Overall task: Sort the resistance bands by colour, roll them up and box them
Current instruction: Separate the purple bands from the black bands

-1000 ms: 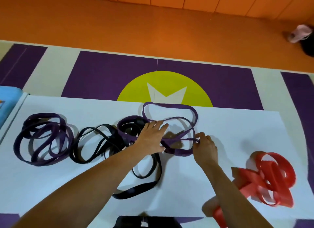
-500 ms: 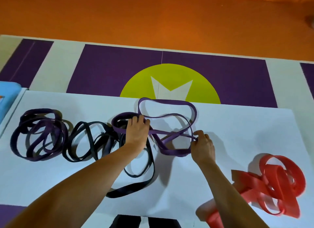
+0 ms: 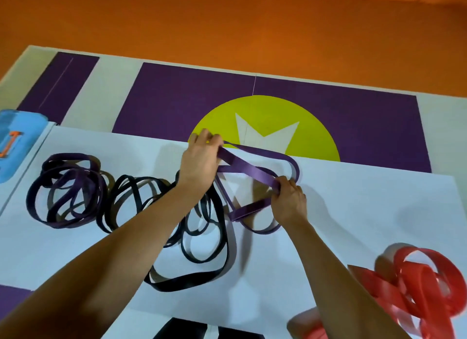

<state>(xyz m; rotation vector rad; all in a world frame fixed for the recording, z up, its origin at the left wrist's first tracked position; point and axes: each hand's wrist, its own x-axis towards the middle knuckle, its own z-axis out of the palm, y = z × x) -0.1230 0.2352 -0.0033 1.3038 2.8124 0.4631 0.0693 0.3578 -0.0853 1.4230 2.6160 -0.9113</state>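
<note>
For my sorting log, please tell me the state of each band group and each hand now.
Left hand, grips purple band.
Right hand, grips the same band.
Purple band, one stretch straight between hands, rest in loose loops.
Purple pile, loose, unrolled.
Black bands, loose, unrolled.
Red bands, loose, unrolled.

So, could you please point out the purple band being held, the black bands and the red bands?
purple band (image 3: pixel 249 170), head view, on its flat raised stretch.
black bands (image 3: pixel 182 284), head view, on the pile's nearest loop.
red bands (image 3: pixel 417 275), head view, on a wide middle strip.
</note>
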